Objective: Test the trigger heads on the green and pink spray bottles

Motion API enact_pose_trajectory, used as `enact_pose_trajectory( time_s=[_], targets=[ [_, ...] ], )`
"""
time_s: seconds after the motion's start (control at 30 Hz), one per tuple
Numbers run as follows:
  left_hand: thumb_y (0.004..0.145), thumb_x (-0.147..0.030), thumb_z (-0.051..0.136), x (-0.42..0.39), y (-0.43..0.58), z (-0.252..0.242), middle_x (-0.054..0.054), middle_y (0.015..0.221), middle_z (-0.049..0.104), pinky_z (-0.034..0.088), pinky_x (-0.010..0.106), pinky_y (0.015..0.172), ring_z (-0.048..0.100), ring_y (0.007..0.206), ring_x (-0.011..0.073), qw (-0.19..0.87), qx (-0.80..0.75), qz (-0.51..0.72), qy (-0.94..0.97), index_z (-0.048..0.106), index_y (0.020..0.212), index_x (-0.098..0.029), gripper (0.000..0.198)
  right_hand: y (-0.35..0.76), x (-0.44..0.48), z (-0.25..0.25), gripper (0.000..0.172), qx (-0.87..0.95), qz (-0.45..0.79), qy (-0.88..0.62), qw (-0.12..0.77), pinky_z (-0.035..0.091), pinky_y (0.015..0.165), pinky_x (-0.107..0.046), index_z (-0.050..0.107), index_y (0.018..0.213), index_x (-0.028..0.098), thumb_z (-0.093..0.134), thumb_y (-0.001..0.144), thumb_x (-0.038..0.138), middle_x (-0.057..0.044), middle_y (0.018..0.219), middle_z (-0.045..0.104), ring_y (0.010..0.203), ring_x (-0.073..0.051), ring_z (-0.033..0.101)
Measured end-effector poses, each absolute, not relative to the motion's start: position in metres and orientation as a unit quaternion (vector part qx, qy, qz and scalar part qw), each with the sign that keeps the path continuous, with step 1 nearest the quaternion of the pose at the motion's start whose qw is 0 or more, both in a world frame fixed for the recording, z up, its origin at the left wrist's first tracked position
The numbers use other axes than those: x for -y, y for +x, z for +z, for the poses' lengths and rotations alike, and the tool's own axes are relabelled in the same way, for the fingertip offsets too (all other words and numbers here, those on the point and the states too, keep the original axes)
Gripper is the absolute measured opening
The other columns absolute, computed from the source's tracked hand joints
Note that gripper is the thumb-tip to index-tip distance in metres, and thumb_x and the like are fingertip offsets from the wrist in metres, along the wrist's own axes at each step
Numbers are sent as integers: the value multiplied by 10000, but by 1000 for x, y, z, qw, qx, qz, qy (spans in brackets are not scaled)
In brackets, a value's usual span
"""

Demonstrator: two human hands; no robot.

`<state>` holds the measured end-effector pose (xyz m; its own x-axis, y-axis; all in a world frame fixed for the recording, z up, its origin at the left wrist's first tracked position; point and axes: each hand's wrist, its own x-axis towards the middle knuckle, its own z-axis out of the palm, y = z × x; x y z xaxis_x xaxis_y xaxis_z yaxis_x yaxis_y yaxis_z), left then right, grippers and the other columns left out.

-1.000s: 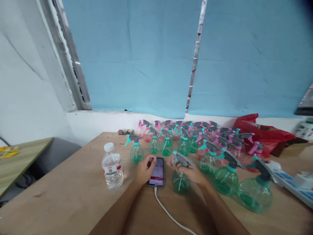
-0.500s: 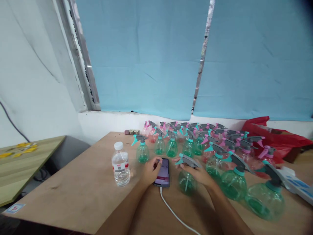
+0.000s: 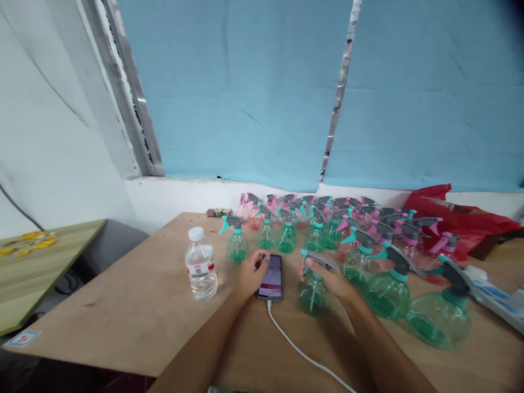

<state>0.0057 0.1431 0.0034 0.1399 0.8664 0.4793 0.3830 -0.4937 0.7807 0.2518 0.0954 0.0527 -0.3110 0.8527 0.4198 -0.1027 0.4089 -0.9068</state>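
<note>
My left hand (image 3: 250, 273) rests on the left edge of a phone (image 3: 272, 277) that lies flat on the wooden table (image 3: 131, 305), its thumb over the lit screen and fingers curled. A white cable (image 3: 303, 352) runs from the phone toward me. My right hand (image 3: 329, 278) is wrapped round the neck of a green spray bottle (image 3: 311, 292) with a grey and teal trigger head, standing upright just right of the phone.
Several green and pink spray bottles (image 3: 352, 240) crowd the table behind and to the right. A clear water bottle (image 3: 200, 266) stands left of the phone. A red bag (image 3: 454, 224) lies at the back right, a white box (image 3: 497, 300) at the right edge. A second table (image 3: 36, 267) is on the left.
The view has shifted slightly. My right hand has closed more tightly round the spray bottle's neck. The left hand stays at the phone.
</note>
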Motion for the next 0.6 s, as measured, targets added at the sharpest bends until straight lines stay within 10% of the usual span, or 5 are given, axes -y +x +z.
enact_pose_trajectory(
  time_s=[0.27, 0.6],
  targets=[
    [977, -433, 535, -139, 12, 6, -46, 634, 526, 358, 236, 581, 508, 601, 139, 235, -433, 469, 733, 686, 972, -205, 274, 249, -91, 57, 358, 682, 435, -319, 493, 548, 725, -338, 759, 1046, 231, 726, 879, 545, -54, 912, 755, 705, -184, 656],
    [983, -422, 528, -138, 10, 6, -47, 634, 528, 366, 239, 586, 510, 606, 141, 233, -433, 466, 735, 680, 967, -205, 266, 250, -95, 53, 177, 648, 483, -303, 505, 513, 671, -326, 751, 876, 222, 661, 723, 226, -22, 824, 741, 662, -194, 666]
  ],
)
